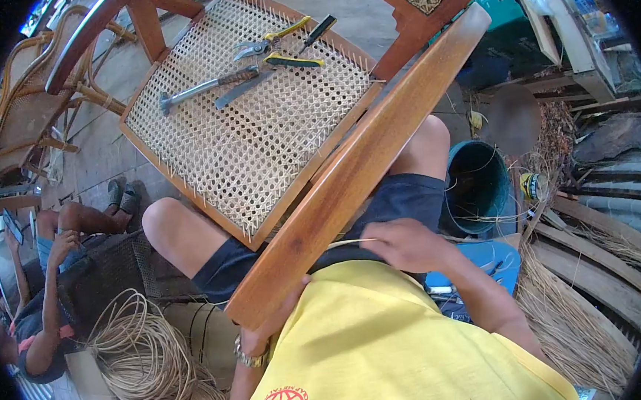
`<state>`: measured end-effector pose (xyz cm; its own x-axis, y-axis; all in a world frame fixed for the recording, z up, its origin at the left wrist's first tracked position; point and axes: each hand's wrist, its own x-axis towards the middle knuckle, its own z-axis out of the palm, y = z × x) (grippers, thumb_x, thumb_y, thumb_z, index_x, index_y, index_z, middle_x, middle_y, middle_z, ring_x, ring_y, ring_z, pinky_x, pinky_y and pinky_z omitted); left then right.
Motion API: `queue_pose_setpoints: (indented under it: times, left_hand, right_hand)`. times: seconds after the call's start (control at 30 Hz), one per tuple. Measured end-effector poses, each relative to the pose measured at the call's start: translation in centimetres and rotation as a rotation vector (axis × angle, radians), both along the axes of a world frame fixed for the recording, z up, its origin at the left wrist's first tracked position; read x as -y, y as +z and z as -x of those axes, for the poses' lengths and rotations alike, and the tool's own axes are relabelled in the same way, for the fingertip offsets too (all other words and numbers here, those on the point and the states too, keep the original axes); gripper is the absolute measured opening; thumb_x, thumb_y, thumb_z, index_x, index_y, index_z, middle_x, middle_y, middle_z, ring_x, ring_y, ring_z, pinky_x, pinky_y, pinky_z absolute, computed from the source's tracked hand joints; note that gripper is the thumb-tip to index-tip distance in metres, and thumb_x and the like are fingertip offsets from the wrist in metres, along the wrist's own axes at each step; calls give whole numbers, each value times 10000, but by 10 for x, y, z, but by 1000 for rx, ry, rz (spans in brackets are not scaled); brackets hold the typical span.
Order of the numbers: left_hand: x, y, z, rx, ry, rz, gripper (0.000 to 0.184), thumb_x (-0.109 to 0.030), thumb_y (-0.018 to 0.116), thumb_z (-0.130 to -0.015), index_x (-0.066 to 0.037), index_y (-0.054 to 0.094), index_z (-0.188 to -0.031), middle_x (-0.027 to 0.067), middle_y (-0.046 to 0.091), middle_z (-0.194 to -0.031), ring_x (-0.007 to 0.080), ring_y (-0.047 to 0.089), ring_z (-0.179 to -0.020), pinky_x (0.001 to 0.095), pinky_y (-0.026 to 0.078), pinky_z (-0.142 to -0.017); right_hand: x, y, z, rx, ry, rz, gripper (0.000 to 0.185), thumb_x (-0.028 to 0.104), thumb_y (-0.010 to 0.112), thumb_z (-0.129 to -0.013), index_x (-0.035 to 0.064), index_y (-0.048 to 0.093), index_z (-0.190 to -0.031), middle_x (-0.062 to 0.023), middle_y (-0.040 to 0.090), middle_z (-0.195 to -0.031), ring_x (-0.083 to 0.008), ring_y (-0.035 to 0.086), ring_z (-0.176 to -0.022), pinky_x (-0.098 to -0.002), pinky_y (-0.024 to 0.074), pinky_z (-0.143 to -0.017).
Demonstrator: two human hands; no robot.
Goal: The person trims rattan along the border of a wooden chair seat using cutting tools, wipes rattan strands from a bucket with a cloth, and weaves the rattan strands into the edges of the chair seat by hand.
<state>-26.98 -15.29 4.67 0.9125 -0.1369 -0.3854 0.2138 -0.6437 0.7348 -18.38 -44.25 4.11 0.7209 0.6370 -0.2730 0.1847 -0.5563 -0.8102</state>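
Note:
My right hand (405, 244) is closed on a thin cane strand (347, 242) in front of my lap. My left hand (280, 312), with a bracelet at the wrist, is under the near end of a wooden chair armrest (335, 191); its fingers are hidden. Beyond the armrest is a woven cane seat (249, 142) in a wooden frame, with short strand ends sticking up along its edges. On the weave lie a hammer (205, 89), pruning shears (254, 48), a flat metal blade (241, 91), a yellow-and-black handle (292, 61) and a black-handled tool (318, 31).
A coil of cane (150, 360) lies at lower left, near a seated person (46, 316). Rattan chairs (31, 94) stand at upper left. On the right are a dark green bucket (479, 189), a blue surface (481, 263), loose fibres (566, 316) and wooden boards (601, 273).

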Motion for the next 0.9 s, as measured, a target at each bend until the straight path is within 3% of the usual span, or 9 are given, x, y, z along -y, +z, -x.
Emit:
queue_pose_setpoints:
  times: [0.13,0.2,0.27,0.4,0.43,0.5,0.73,0.8,0.9]
  left_hand:
    - [7,-22,-17,-62,-194,195,399,-241,716,-948,-57,612,-1285,47,710,-975,169,650,-857,303,506,-763]
    - [-4,-14,-13,-188,-139,274,388,-241,732,-940,-63,620,-1266,19,696,-951,122,616,-816,270,483,-718]
    - [-27,-14,1,-203,-26,452,325,-229,778,-911,-70,661,-1170,-37,663,-898,28,550,-761,201,437,-644]
    - [-71,6,24,-63,205,540,254,-212,779,-910,-64,684,-1093,-31,659,-851,45,557,-723,216,445,-620]
    - [-83,6,33,-132,215,459,215,-200,756,-928,-52,683,-1065,-28,654,-828,58,564,-717,227,453,-618]
    - [-89,5,39,-194,223,380,181,-188,732,-945,-40,681,-1037,-26,650,-805,71,571,-711,238,462,-617]
    - [-46,5,24,-129,66,177,182,-191,611,-1018,-19,642,-967,20,654,-765,106,590,-665,283,470,-613]
    - [-26,3,13,-98,86,166,184,-190,602,-1020,-18,637,-963,36,661,-757,115,599,-653,294,471,-610]
    - [8,2,-13,-73,31,22,152,-152,602,-1004,-6,632,-973,82,682,-755,161,639,-652,316,487,-616]
  right_hand:
    - [-44,-14,-13,6,198,30,284,321,645,-938,63,662,-1054,-169,666,-817,-304,666,-763,-421,514,-714]
    - [-49,5,-25,-315,292,-89,272,316,650,-951,57,669,-1034,-138,682,-828,-267,675,-787,-384,517,-740]
    - [-21,-7,-31,-426,168,-212,286,329,640,-980,49,677,-1019,-114,692,-849,-184,665,-809,-344,519,-753]
    - [106,1,-87,-420,-218,-93,161,199,712,-951,38,714,-945,-24,703,-864,-114,657,-840,-291,539,-772]
    - [138,11,-93,-265,-501,5,147,178,738,-923,36,714,-894,-17,694,-829,-102,636,-794,-286,521,-729]
    - [158,91,-133,95,-269,618,125,109,752,-851,19,671,-820,7,634,-768,-87,577,-755,-303,470,-673]
    - [297,217,-213,806,-653,537,190,259,711,-916,76,706,-967,-3,674,-913,-121,626,-872,-280,479,-807]
    - [279,227,-211,1578,-286,1047,278,304,709,-924,85,691,-1094,-44,666,-1086,-204,630,-979,-351,479,-909]
    - [221,166,-197,1424,-428,697,361,301,699,-922,80,647,-1202,-109,633,-1186,-302,607,-1080,-413,462,-976]
